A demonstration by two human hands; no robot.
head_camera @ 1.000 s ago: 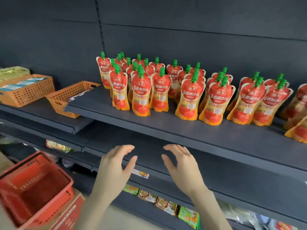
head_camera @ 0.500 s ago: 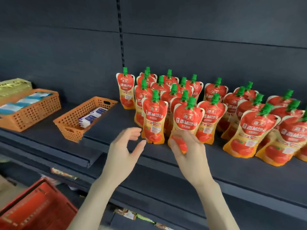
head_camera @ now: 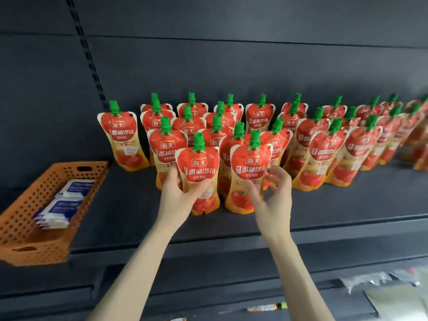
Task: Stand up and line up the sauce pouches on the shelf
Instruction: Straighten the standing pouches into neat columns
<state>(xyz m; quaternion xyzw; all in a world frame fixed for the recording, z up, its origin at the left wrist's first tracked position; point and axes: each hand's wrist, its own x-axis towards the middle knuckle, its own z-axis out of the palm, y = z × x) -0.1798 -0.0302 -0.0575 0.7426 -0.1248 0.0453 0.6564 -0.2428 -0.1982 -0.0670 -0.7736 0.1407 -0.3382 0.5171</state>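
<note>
Many red-and-orange sauce pouches with green caps stand in rough rows on the dark shelf (head_camera: 347,205). Two stand at the front. My left hand (head_camera: 178,200) grips the front left pouch (head_camera: 200,167) at its waist, thumb across the label and fingers behind its left edge. My right hand (head_camera: 273,200) holds the front right pouch (head_camera: 251,163) from its right side, thumb on its front and fingers loosely curled at its right edge. Both pouches are upright with their bases on or near the shelf. One pouch (head_camera: 122,135) stands alone at the far left.
An orange perforated basket (head_camera: 20,232) holding white and blue packets sits at the left, on the adjoining shelf. Bare shelf lies in front of the pouches and between basket and pouches. A lower shelf with pale bags (head_camera: 393,295) shows at the bottom right.
The view has come closer to the shelf. My left hand, empty before, now grips a front pouch. My right hand has slid to the side of its pouch, which now stands at the front.
</note>
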